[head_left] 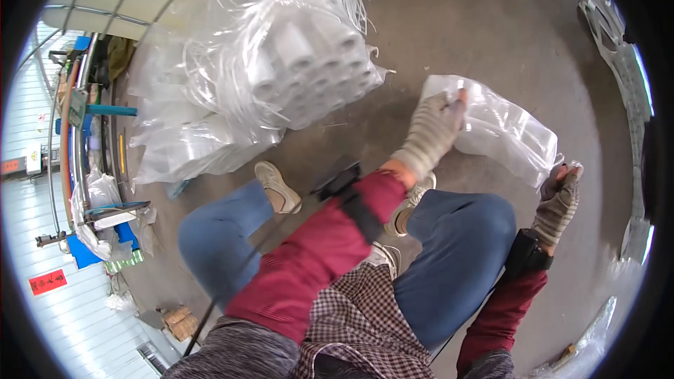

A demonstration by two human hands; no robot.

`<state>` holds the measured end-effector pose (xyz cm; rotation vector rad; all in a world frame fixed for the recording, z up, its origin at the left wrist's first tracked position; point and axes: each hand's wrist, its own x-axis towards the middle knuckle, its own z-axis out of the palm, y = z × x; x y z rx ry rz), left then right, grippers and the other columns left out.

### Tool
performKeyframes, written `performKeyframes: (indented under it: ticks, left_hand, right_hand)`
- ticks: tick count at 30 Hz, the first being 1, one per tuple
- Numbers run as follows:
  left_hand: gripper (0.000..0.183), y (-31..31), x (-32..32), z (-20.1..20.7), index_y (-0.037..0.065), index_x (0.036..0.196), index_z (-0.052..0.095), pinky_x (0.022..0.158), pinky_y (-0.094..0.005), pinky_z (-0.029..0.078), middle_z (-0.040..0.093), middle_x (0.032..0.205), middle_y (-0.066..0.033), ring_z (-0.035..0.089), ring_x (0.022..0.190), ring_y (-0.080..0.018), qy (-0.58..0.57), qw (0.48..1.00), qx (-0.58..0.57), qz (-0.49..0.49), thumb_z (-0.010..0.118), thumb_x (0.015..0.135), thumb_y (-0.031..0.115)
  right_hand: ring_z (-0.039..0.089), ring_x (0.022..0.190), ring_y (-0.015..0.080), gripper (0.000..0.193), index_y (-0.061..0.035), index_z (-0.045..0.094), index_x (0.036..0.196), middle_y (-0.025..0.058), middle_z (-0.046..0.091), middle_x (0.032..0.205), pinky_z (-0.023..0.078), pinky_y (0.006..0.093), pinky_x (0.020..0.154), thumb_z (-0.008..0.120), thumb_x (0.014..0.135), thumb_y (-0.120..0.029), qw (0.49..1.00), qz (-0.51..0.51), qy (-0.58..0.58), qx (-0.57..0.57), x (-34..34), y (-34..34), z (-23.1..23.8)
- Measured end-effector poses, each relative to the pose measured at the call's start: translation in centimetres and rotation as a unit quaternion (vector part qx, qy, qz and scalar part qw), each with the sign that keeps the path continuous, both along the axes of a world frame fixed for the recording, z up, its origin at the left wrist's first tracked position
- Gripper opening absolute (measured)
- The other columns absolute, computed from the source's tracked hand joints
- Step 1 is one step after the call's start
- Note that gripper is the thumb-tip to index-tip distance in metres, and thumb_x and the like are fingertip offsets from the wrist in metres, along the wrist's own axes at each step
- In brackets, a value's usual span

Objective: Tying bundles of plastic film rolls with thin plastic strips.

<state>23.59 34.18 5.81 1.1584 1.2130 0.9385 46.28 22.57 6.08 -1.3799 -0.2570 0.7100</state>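
Both my hands wear striped knit gloves and hold one clear plastic bag above the concrete floor. My left hand grips the bag's upper left edge. My right hand pinches its lower right corner. I am sitting, with my knees in blue jeans below the bag. A large bundle of white rolls wrapped in clear plastic lies on the floor to the left of my left hand.
Loose clear plastic sheets are heaped beside the bundle. A blue and metal machine frame stands at the far left. More clear plastic pieces line the right edge. A small cardboard piece lies at the lower left.
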Motion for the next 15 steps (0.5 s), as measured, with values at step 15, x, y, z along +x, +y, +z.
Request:
performKeyframes:
  ticks: [15]
  left_hand:
    - [0.018,3.0,-24.0,-31.0,0.008,0.099,0.058,0.072,-0.0329,0.05,0.055,0.093,-0.0066,0.056,0.085,-0.0188,0.104,0.898,-0.252,0.345,0.055,0.082,0.007]
  right_hand:
    - [0.052,0.082,0.0129,0.049,-0.0064,0.042,0.13,0.0067,0.057,0.1,0.043,0.0285,0.085,0.045,0.093,-0.038,0.997,-0.059,-0.038,-0.038,-0.8,3.0,-4.5]
